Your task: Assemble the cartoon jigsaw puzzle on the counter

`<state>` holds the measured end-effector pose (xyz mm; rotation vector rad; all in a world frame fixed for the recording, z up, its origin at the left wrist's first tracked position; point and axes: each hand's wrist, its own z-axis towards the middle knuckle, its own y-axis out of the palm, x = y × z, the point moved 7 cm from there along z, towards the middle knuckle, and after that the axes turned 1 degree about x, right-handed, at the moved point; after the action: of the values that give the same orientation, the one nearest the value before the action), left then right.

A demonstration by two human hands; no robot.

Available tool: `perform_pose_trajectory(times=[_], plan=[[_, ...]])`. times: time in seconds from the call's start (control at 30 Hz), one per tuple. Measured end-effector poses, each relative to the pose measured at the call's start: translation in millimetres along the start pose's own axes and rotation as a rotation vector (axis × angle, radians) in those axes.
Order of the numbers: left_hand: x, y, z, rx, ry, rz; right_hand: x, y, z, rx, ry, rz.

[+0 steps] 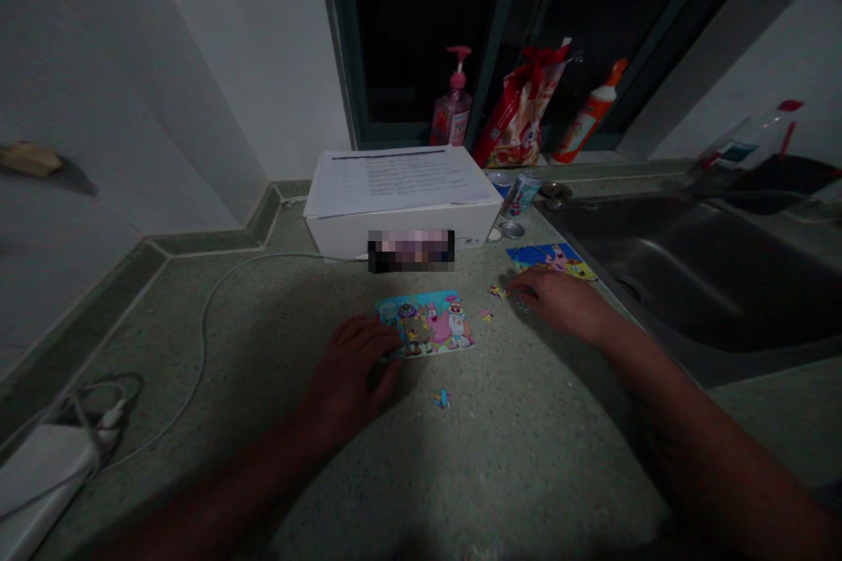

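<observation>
A cartoon jigsaw puzzle (447, 324) lies flat on the speckled green counter, with a brownish patch left of its middle. At its left edge rests my left hand (355, 372), open, thumb apart from the fingers, fingertips by the border. My right hand (553, 296) reaches down over loose puzzle pieces (498, 290), its fingers bent and close together; what is between them, if anything, is hidden. A single pink-and-yellow piece (487, 315) lies between puzzle and right hand. Nearer to me is a blue multicoloured piece (443, 399). Beyond my right hand lies a blue-and-yellow cartoon picture card (553, 259), partly covered.
Behind the puzzle stands a white box (401, 193) with printed paper on top and a blurred patch in front. A can (522, 195) stands beside it. The steel sink (710, 280) is at right. A white cable (203, 342) crosses the left side. Bottles (451, 116) line the windowsill.
</observation>
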<state>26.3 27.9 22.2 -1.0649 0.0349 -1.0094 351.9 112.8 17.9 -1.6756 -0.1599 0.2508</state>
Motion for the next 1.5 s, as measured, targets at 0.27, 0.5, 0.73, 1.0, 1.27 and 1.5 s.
perform_pose_trajectory(times=[0.27, 0.5, 0.73, 1.0, 1.27, 1.5], plan=[[0.8, 0.5, 0.3, 0.007, 0.021, 0.02, 17.2, 0.0, -3.5, 0.014, 0.047, 0.025], [-0.8, 2.1, 0.1, -0.022, -0.004, 0.013, 0.8, -2.7, -7.7, -0.082, 0.047, 0.012], [1.5, -0.8, 2.0, -0.001, 0.007, 0.002, -6.6, -2.4, -10.2, -0.172, 0.076, -0.012], [-0.4, 0.2, 0.4, 0.005, -0.005, -0.001, -14.4, -7.4, -10.3, -0.132, 0.058, 0.033], [-0.4, 1.4, 0.6, -0.015, -0.002, 0.0, -42.4, -4.2, -10.1, -0.043, -0.188, 0.218], [0.9, 0.1, 0.4, 0.001, 0.012, 0.006, -55.9, -1.4, -9.9, -0.044, -0.218, 0.232]])
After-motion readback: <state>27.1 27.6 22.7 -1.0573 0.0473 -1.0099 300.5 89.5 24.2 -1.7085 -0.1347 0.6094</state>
